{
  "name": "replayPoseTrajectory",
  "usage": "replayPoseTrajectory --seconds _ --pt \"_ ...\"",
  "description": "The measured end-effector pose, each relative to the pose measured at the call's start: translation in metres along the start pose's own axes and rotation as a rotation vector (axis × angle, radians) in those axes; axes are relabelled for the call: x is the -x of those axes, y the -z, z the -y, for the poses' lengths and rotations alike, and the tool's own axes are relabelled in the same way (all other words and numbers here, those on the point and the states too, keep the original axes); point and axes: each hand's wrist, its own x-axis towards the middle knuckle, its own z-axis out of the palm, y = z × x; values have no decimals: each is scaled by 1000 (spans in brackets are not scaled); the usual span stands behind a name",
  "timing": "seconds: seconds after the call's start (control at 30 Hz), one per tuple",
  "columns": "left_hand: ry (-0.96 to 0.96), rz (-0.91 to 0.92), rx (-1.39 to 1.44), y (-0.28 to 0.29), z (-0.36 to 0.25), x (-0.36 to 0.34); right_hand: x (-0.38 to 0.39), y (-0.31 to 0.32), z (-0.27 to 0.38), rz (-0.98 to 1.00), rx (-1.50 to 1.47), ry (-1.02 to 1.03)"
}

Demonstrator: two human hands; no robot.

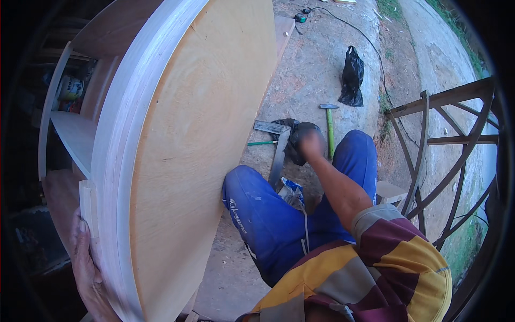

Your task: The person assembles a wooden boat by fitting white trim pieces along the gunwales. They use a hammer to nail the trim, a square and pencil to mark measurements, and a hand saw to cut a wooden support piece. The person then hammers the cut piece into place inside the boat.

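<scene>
A large plywood panel (198, 118) with a pale, thick edge stands tilted on my left, part of a wooden cabinet. At that edge my left hand (87, 268) has its fingers pressed round a short wooden strip (89, 206). My right hand (312, 146), smeared by motion, is over a black plastic bag (296, 153) on the ground between my knees; its fingers cannot be made out. Beside the bag lie a metal try square (279, 155) and a green pencil (261, 143). A hammer (330, 126) with a green handle lies just right of it.
Open cabinet shelves (74, 137) stand at the far left. Another black bag (352, 78) sits on the concrete ahead, near a long dark cable (370, 40). A lattice frame (429, 145) rises on the right. A blue-and-white packet (291, 191) lies between my legs.
</scene>
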Motion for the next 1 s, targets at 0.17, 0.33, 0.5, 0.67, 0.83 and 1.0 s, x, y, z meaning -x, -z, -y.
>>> replayPoseTrajectory --seconds 0.17,0.33,0.5,0.67,0.83,1.0 --pt "-13 50 -44 13 5 -7 9 -14 -25 -93 -330 -23" --pt "20 32 -14 23 15 -5 19 -9 -4 -49 -415 -44" --pt "10 57 -50 22 11 -8 7 -21 -24 -117 -420 109" --pt "-5 77 -50 5 0 -14 -27 -31 -73 -29 -473 -346" --pt "40 47 16 17 9 -1 -2 -10 12 407 -243 -342" --pt "3 73 46 -7 -6 -3 -23 -22 -1 190 404 199"
